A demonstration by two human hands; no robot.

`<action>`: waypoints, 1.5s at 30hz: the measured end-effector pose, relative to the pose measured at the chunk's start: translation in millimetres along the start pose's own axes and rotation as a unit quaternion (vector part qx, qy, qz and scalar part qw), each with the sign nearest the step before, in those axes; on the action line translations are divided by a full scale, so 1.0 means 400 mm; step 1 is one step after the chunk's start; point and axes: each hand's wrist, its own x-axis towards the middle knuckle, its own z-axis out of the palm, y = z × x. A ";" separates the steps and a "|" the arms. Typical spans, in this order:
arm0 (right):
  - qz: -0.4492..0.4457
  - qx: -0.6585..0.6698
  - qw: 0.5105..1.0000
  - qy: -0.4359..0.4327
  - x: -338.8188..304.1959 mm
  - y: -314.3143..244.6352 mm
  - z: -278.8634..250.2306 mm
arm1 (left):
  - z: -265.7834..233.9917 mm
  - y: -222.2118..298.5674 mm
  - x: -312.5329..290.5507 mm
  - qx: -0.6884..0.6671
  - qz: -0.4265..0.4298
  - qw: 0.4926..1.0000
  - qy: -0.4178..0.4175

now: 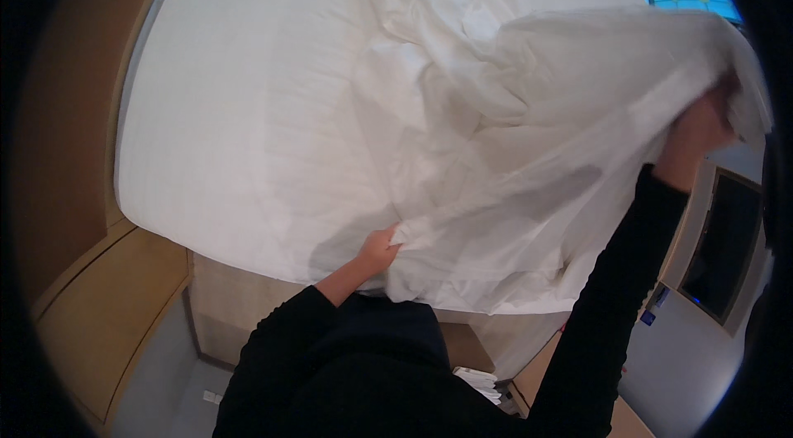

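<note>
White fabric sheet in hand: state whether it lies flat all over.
No: the bare right hand holds part of the white fabric sheet raised, and folds crease it.

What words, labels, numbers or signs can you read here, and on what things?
None can be read.
The crumpled white sheet shows no lettering.
The dark framed panel on the right shows none I can make out.
Any marks on the small blue item are too small to read.
</note>
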 end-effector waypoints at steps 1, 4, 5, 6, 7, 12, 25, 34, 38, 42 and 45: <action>0.049 -0.065 0.994 -0.073 0.011 0.022 0.024 | -0.021 0.015 -0.008 0.036 -0.004 0.999 0.017; 0.062 -0.098 0.972 -0.206 -0.088 0.076 0.137 | -0.080 0.083 -0.008 -0.167 -0.022 0.975 0.145; 0.044 -0.071 0.967 -0.241 -0.145 0.082 0.151 | -0.100 0.116 0.002 -0.134 0.008 0.978 0.157; 0.063 -0.062 0.958 -0.272 -0.196 0.075 0.168 | -0.116 0.147 0.009 -0.133 -0.003 0.980 0.150; 0.010 -0.040 0.944 -0.327 -0.277 0.048 0.156 | -0.134 0.170 0.014 -0.139 0.007 0.979 0.150; 0.113 0.190 0.717 -0.661 -0.557 -0.153 0.015 | -0.138 0.329 0.032 -0.125 0.056 0.988 0.072; 0.126 0.091 0.971 -0.181 -0.521 -0.103 -0.340 | 0.037 0.309 0.144 0.135 0.151 0.979 -0.015; 0.231 0.166 0.955 0.080 -0.380 -0.068 -0.436 | 0.001 0.183 0.400 0.382 0.239 0.878 0.162; 0.246 0.215 0.944 0.043 -0.382 -0.067 -0.457 | -0.004 0.091 0.465 0.481 0.099 0.869 0.052; 0.278 0.215 0.933 0.074 -0.378 -0.067 -0.468 | -0.030 0.011 0.404 0.498 0.091 0.862 -0.035; 0.284 0.116 0.945 0.113 -0.408 -0.077 -0.459 | -0.074 0.006 0.294 0.440 0.090 0.893 -0.014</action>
